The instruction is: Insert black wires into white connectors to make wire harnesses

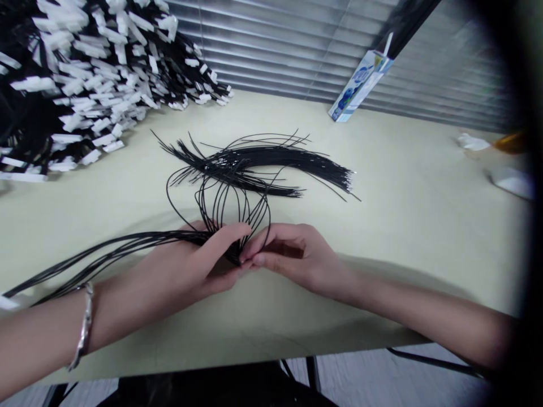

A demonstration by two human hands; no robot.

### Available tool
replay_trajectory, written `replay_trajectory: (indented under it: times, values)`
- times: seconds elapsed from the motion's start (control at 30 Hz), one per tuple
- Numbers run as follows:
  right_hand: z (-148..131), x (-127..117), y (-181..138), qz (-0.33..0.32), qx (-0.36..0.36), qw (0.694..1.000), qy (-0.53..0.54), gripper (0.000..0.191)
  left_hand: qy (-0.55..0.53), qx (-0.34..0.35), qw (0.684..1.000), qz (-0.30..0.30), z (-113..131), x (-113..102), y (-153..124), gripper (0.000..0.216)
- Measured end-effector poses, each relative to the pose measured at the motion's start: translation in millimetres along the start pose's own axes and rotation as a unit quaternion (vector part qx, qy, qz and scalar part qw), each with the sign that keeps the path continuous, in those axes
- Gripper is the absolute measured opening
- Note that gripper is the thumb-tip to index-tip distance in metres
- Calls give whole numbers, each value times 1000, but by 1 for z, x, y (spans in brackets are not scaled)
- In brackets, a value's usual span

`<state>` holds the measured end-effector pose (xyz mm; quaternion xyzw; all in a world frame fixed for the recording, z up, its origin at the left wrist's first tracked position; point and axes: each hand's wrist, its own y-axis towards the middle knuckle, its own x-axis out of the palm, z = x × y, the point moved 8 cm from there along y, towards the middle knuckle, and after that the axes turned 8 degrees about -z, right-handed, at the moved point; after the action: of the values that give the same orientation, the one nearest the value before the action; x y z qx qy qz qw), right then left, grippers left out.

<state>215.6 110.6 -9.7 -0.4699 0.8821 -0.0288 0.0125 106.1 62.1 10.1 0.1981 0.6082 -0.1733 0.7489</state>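
Note:
My left hand (pixel 203 260) is wrapped around a bundle of thin black wires (pixel 139 239), its thumb lying across them. From this grip the wires trail left over my forearm, and some loop up toward the pile of loose black wires (pixel 288 157) on the table. My right hand (pixel 297 254) meets the left at the fingertips, with thumb and index finger pinched at the bundle's gathered end. Whether it pinches one wire or several is too small to tell. A white piece (pixel 8 303) shows at the bundle's far left end.
A large heap of black wires with white connectors (pixel 93 85) fills the back left of the table (pixel 407 203). A drink carton with a straw (pixel 360 85) leans against the blinds (pixel 271 51). White and orange items (pixel 511 141) lie at the far right.

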Motion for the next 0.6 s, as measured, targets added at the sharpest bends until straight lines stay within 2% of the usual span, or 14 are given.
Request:
replay_trajectory:
  times: [0.17, 0.4, 0.6]
  values:
    - [-6, -7, 0, 42, -42, 990, -128, 4, 2, 1, 1000, 5, 0, 0, 0, 31]
    - [-5, -8, 0, 47, -45, 986, -151, 7, 16, 9, 1000, 15, 0, -2, 1, 32]
    - [-11, -6, -5, 62, -65, 967, -240, 9, 8, 5, 1000, -2, 0, -3, 2, 33]
